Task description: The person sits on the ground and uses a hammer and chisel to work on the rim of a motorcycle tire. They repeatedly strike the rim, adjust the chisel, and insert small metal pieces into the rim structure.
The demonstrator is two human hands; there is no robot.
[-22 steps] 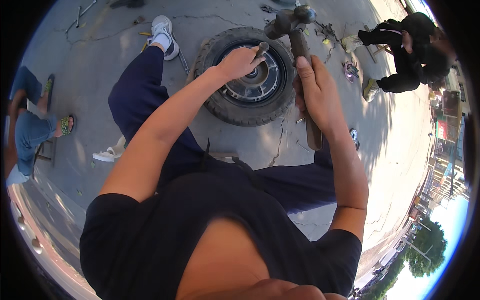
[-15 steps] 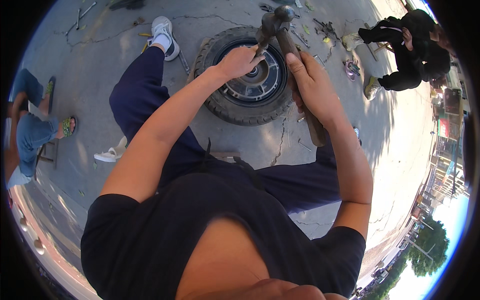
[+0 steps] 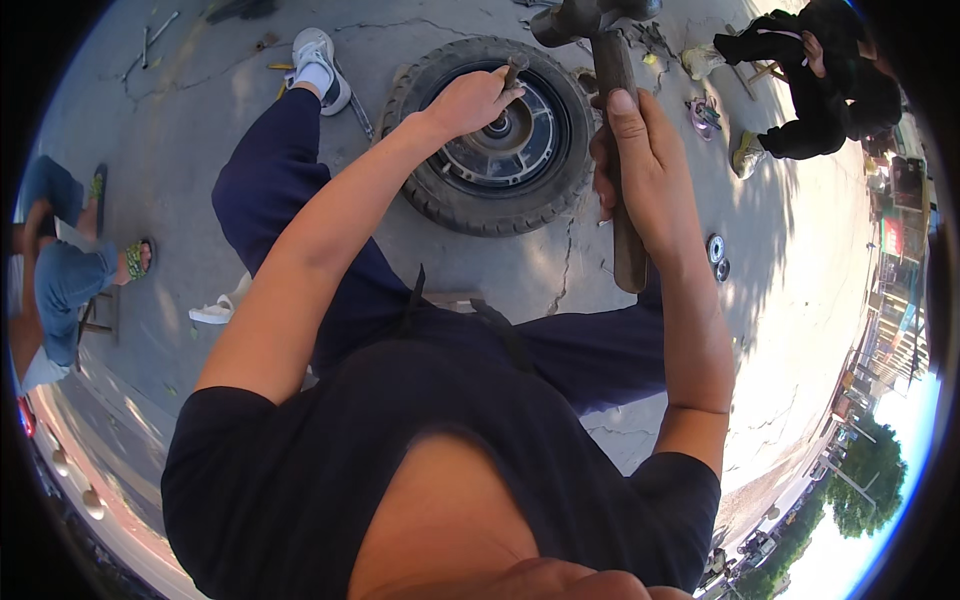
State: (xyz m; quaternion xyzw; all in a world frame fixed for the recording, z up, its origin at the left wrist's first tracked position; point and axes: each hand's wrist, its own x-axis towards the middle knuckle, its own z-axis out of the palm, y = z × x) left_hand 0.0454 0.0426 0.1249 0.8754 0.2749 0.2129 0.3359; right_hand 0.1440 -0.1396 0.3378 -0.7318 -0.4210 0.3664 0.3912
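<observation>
A tyre on a black wheel with a metal hub (image 3: 420, 200) lies flat on the ground in front of me. My left hand (image 3: 475, 105) is closed round a short metal punch (image 3: 516, 68), held upright over the hub near its centre. To the right, my right hand (image 3: 645, 170) grips a hammer by its wooden handle (image 3: 612, 60). The hammer's heavy metal head (image 3: 560, 25) is raised up beyond the punch, clear of it.
A seated person in dark clothes (image 3: 800, 90) is at the upper right. Another person's legs in jeans (image 3: 70, 290) are at the left. Wrenches (image 3: 145, 50) and other tools lie around, with a white sandal (image 3: 215, 310) left of my leg and round metal parts (image 3: 716, 250) at right.
Half a second ago the hammer head was over the punch top; it has since moved up and to the right. The wheel and left hand appear slightly higher in the view.
</observation>
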